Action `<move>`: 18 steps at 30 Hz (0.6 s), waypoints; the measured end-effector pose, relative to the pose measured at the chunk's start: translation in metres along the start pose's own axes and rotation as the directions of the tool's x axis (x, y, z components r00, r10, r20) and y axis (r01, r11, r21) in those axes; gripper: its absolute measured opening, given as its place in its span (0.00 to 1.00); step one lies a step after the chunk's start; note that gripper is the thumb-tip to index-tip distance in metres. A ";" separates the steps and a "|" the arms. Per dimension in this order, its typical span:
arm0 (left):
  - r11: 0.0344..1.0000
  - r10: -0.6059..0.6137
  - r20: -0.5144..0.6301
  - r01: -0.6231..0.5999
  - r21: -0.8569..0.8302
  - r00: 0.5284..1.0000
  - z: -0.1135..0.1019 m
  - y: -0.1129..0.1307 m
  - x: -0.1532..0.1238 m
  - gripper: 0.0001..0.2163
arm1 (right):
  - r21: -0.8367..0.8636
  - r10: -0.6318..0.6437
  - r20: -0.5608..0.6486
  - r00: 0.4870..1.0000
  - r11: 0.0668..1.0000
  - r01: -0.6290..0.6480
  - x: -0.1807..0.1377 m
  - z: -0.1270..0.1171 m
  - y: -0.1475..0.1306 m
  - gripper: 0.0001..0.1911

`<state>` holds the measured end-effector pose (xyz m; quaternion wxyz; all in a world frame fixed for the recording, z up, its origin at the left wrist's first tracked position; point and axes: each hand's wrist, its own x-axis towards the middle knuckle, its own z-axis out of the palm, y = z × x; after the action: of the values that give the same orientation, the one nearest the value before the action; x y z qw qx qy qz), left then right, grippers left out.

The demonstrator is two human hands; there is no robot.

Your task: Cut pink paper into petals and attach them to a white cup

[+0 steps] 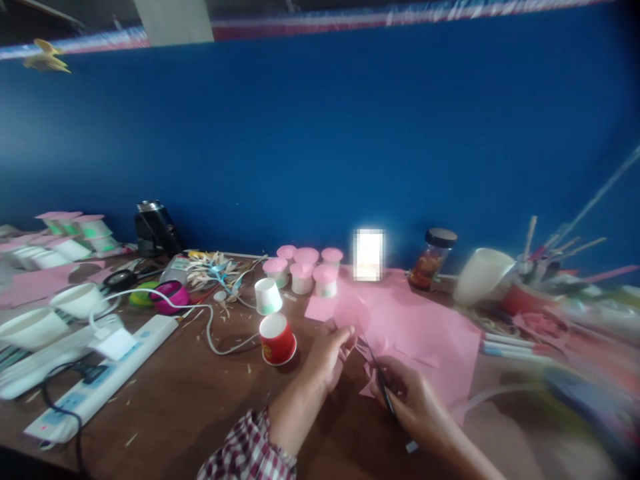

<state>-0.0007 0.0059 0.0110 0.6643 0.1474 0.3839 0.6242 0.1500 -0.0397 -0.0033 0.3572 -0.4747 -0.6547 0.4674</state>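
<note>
My left hand (331, 357) is closed in a pinch at the near edge of the pink paper, fingertips on a rounded pink paper piece (351, 309). My right hand (410, 393) grips a pair of dark, slender scissors (384, 387), their thin blades pointing up and left towards my left fingertips. Motion blur hides whether the blades are apart. Cut pink scraps (369, 387) hang or lie between the hands. Under and beyond them spreads a large pink paper sheet (440, 327). Left of my left hand stand a red paper cup (277, 340) and an upside-down white cup (269, 297).
Several white cups topped with pink discs (302, 277) stand behind the hands. A glowing pixelated rectangle (369, 255), a dark-lidded jar (433, 259) and a tilted white cup (483, 277) line the back. At left lie a power strip (155, 333), cables and a black flask (157, 227).
</note>
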 end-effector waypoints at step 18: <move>0.991 0.003 0.098 -0.016 0.131 0.995 -0.002 0.004 0.000 0.08 | 0.142 0.088 0.078 0.993 0.985 -0.098 0.000 -0.004 -0.006 0.20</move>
<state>-0.0050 0.0060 0.0118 0.6682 0.2229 0.3905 0.5928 0.1518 -0.0393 0.0036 0.3448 -0.4604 -0.6083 0.5468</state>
